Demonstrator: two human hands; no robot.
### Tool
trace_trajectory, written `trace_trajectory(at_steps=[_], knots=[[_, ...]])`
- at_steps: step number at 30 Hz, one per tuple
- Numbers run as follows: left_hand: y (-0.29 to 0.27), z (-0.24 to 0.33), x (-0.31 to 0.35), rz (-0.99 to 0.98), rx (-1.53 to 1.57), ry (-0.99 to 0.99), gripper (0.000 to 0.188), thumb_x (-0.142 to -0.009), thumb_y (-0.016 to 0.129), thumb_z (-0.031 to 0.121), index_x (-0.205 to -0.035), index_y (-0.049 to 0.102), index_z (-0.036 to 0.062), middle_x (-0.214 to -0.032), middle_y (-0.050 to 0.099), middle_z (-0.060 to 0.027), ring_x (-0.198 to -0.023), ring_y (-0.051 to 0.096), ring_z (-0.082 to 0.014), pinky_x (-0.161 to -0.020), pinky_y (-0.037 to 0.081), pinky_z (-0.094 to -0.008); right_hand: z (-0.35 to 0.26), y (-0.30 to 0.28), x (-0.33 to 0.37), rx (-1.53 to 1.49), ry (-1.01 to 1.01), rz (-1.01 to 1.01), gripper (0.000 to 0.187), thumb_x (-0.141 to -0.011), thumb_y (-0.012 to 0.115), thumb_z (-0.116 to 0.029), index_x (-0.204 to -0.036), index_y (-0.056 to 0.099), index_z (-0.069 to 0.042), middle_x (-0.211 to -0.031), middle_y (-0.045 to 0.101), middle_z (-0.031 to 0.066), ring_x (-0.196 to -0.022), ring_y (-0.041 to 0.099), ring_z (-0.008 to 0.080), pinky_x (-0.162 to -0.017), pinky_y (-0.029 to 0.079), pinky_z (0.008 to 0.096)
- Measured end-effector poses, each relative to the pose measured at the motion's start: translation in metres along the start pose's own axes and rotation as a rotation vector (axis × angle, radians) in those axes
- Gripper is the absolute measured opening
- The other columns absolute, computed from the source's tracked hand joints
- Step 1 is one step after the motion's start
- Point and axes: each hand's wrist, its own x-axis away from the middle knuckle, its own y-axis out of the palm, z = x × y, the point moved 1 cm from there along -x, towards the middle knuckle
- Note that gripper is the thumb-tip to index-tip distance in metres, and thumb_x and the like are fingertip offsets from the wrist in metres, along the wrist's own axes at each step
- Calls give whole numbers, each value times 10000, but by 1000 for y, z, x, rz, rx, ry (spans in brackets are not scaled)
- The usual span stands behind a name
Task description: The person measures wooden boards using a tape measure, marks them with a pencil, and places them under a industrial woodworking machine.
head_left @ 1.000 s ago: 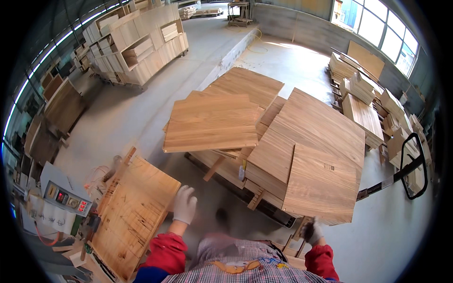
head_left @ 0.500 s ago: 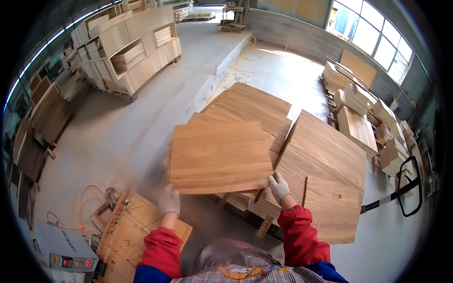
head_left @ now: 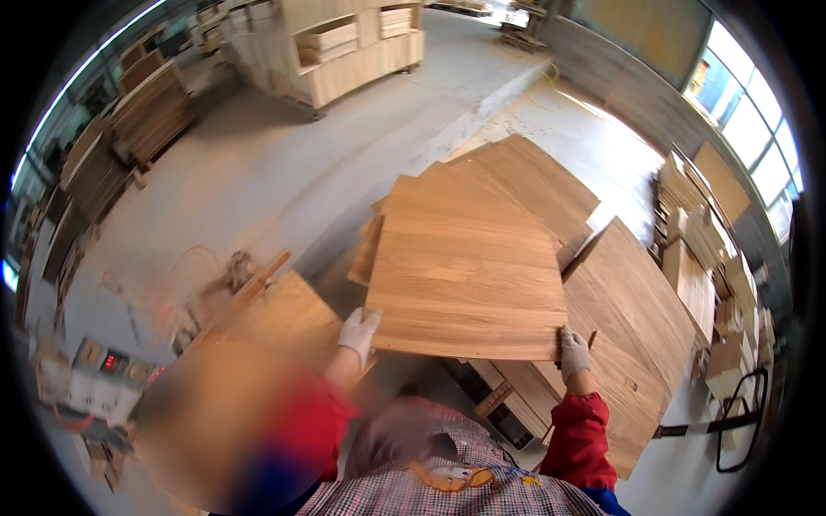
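Two gloved hands grip the near edge of a large wooden panel (head_left: 469, 275), left hand (head_left: 357, 334) and right hand (head_left: 572, 351) closed at opposite corners, spread wide to balance it level above the stacked panels (head_left: 637, 318) to the right.

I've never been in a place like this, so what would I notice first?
First, the big wooden panel in the middle, gripped at its near corners by two white-gloved hands, left and right. Under and to the right of it lies a pile of more panels. Far back at the top stand wooden cabinets on the grey floor.
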Motion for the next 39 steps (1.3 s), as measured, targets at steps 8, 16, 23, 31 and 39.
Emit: trace_trajectory(at_steps=[8,16,23,31,39], knots=[[-34,-111,142,207,2,260,355,-932,567,234,-1150,531,-44,-1060,599,-62,-973,515,-127,-883,411,-272,48,-16,75,-121,-68,-188,266,-973,496,-284,-865,603,-65,-678,477,-72,-587,397,19,-505,314,182],[-117,-264,310,706,65,95,275,-930,543,254,-1107,584,48,-979,605,-26,-833,532,-102,-700,453,-258,104,77,150,-24,-292,-595,261,-950,563,-248,-913,617,5,-710,502,-58,-628,413,36,-532,344,204],[-190,-361,356,1041,189,-104,315,-914,556,278,-1152,582,72,-972,608,-32,-851,569,-117,-655,483,-259,129,171,215,-1,-258,-866,253,-953,564,-247,-1038,583,-9,-848,532,-26,-726,447,53,-656,408,209],[-315,-302,383,1341,-533,343,381,-826,615,155,-1183,557,35,-1206,528,-187,-1072,524,-338,-916,431,-414,69,260,289,538,-957,-876,653,-877,622,-367,-1368,378,-12,-1359,424,196,-1272,380,303,-1035,329,405],[-448,-284,341,1081,-931,-3,679,-827,573,487,-1396,397,160,-1430,331,-224,-1318,296,-411,-1115,185,-500,35,305,398,1474,-1381,-937,1012,-667,714,-587,-1464,257,-163,-1507,187,235,-1414,94,397,-1138,46,525]])
